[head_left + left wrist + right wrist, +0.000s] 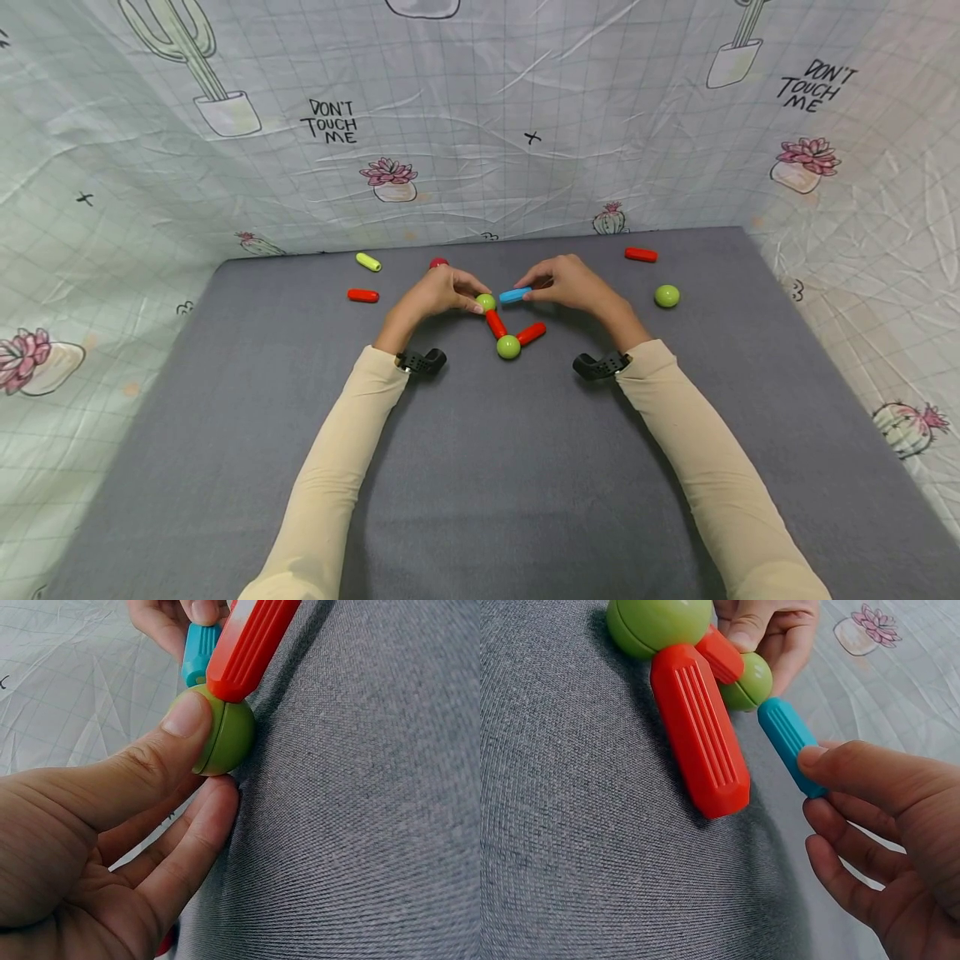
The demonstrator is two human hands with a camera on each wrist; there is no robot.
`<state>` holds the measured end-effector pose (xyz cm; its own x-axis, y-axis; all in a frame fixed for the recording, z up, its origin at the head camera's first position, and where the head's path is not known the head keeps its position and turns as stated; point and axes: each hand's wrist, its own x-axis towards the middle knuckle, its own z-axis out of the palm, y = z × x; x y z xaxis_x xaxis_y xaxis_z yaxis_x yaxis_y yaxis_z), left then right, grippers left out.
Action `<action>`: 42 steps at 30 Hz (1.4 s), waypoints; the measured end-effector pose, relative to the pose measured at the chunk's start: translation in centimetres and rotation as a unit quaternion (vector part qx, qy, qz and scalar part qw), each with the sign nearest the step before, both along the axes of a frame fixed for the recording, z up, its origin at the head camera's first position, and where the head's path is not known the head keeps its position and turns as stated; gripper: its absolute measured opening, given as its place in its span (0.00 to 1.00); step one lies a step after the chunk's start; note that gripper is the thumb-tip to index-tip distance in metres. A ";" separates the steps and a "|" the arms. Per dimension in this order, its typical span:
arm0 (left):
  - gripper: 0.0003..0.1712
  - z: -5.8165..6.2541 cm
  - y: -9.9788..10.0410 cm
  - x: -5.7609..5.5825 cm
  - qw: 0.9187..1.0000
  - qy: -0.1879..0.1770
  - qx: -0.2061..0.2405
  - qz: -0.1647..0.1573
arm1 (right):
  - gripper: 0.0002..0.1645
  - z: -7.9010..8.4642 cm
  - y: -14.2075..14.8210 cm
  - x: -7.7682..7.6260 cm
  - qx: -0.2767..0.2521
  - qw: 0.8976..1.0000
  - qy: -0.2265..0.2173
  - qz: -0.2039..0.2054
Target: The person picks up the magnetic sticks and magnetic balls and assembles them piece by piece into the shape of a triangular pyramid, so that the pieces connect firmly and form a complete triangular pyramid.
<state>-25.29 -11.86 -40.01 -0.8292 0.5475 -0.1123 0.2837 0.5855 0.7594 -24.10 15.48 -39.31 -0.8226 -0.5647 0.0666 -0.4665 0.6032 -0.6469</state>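
My left hand (437,293) pinches a green ball (229,739) between thumb and fingers. A red grooved rod (496,324) joins this ball to a second green ball (508,347) nearer me. From that second ball another red rod (701,735) sticks out to the right, making a V on the grey cloth. Between thumb and fingers of my right hand (572,286) is a blue grooved rod (786,739). Its free end points at the pinched green ball, with a small gap between them in the head view.
To the left lie a yellow-green rod (368,262) and a red rod (363,296). A red ball (438,262) shows partly behind my left hand. At the right are another red rod (641,254) and a green ball (667,296). A printed cloth hangs behind the table (480,500).
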 end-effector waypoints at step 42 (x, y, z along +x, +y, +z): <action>0.19 0.1 0.1 -0.1 1.000 -0.005 -0.005 0.002 | 0.13 0.1 -0.9 -0.2 0.013 1.000 0.007 0.010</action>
<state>-25.40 -11.72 -39.92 -0.8307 0.5423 -0.1256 0.2737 0.5944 0.7561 -24.27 14.55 -39.22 -0.8108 -0.5820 0.0624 -0.4865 0.6108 -0.6247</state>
